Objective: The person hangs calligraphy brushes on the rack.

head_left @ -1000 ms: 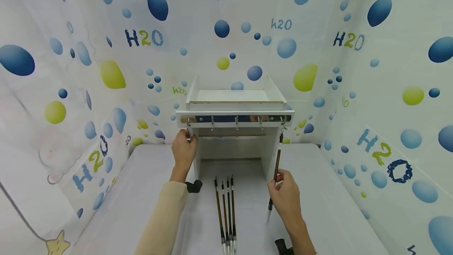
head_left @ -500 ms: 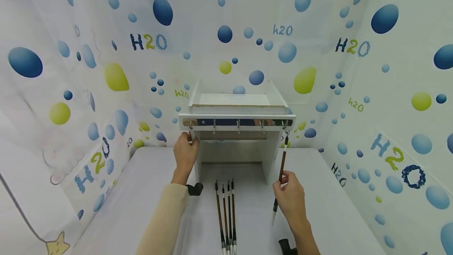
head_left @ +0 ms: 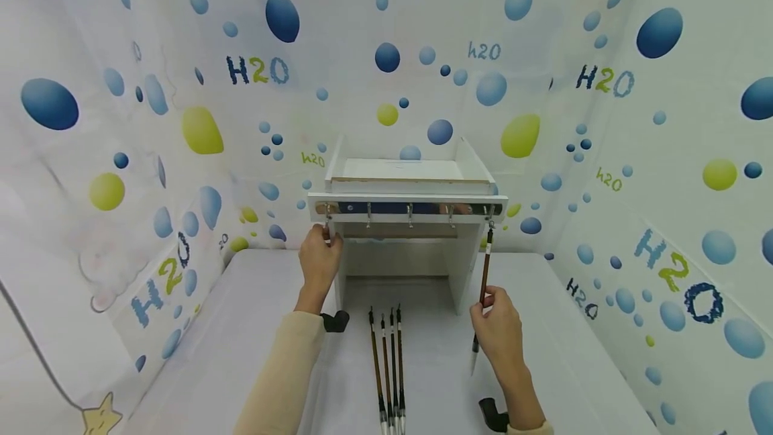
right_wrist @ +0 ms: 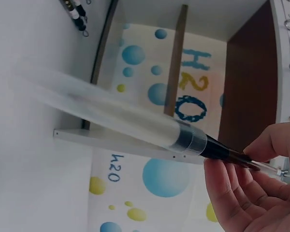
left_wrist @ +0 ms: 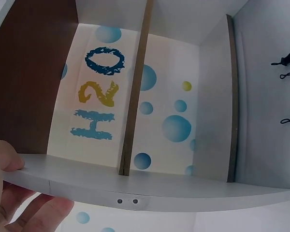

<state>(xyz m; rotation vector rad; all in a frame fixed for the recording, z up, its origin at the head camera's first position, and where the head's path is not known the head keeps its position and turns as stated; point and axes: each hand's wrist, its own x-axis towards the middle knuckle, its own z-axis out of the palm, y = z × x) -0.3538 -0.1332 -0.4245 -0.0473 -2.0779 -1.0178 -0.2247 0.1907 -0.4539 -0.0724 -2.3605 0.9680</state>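
Note:
A white wooden shelf unit (head_left: 392,230) stands on the white table, with a metal strip of several hooks along its front top edge. At the strip's left end my left hand (head_left: 319,260) grips the unit's side panel (left_wrist: 159,191), thumb on the inner face and fingers outside. My right hand (head_left: 500,327) pinches the handle of a brown calligraphy brush (head_left: 485,274) with thumb and fingers. The brush hangs nearly upright, tip down, its clear cap (right_wrist: 130,121) showing in the right wrist view. Its top loop is at the rightmost hook (head_left: 491,211); whether it is hooked I cannot tell.
Several brushes (head_left: 388,368) lie side by side on the table (head_left: 435,381) in front of the shelf, loops towards it. The back wall (head_left: 338,32) and side walls carry printed bubbles and H2O lettering. A dark wrist-worn device (head_left: 494,415) sits by my right wrist.
The head view has shifted slightly. My right hand and the brush have moved a little to the right, and the brush is slightly more upright. My left hand stays on the shelf's side.

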